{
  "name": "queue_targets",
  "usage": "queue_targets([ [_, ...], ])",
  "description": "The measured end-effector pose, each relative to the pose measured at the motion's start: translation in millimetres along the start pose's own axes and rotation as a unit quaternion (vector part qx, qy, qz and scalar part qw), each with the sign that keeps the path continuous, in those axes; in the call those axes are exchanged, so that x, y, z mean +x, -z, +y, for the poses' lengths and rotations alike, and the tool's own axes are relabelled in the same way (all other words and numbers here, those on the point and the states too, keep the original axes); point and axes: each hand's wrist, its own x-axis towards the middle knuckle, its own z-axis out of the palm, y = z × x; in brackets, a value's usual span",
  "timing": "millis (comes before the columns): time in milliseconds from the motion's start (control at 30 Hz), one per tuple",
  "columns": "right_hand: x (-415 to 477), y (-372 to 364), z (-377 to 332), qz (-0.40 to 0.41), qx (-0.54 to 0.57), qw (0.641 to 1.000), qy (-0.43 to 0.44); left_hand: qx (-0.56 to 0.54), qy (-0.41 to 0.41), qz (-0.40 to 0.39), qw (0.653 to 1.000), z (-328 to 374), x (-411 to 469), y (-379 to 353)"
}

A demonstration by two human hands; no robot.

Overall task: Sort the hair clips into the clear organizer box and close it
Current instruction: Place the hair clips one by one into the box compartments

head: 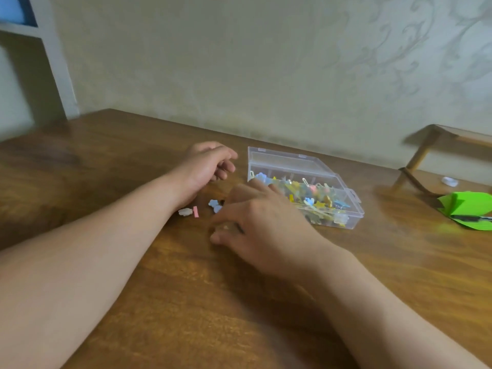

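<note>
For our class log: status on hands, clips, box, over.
Left hand loosely curled, empty. Right hand at loose clips, grip unclear. Organizer box open, part filled. Nothing blocking.

Organizer box (343,219) beside hands (262,222).

The desk (186,302) is brown wood with a soft sheen, grain plain to see; the organizer box (314,166) is clear, glossy plastic, the hair clips (314,197) inside look like coloured plastic

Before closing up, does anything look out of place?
A white hair clip, a pink hair clip and a blue hair clip lie loose on the table, outside the open organizer box.
</note>
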Motion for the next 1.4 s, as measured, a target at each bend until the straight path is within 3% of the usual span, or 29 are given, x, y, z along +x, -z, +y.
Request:
queue_targets([
  [233, 0.6, -3.9, -3.7, 0.006, -0.021, 0.999, 0.024, 0.012, -0.013, 0.001, 1.0, -0.3, -0.5, -2.0],
  [400, 2.2, -8.7, -7.8, 0.053, -0.119, 0.99, 0.057, 0.012, -0.009, 0.004, 1.0, -0.7, -0.6, -2.2],
  [667, 5.0, -9.8, -10.7, 0.063, -0.103, 0.992, 0.049, 0.016, -0.012, -0.002, 1.0, -2.0, -0.2, -0.9],
  [733, 6.8, -3.4, -7.8, 0.101, -0.043, 0.994, 0.012, 0.007, -0.002, 0.004, 1.0, -0.6, -0.4, -1.3],
  [833, 4.7, 21.0, 29.5, 0.148, 0.031, 0.976, -0.156, -0.013, 0.002, 0.004, 1.0, 1.4, -2.0, -2.1],
  [967, -20.2, 51.4, 97.2, 0.126, -0.002, 0.944, -0.305, 0.003, 0.0, 0.004, 1.0, 2.2, -4.6, -1.7],
  [1133, -36.4, 53.7, 115.8, 0.053, -0.016, 0.939, -0.338, 0.003, -0.001, 0.001, 1.0, 1.7, -5.6, -0.3],
  [1400, -37.2, 47.9, 110.7, 0.066, -0.028, 0.947, -0.312, 0.009, 0.001, -0.005, 1.0, 2.2, -5.2, 1.7],
])
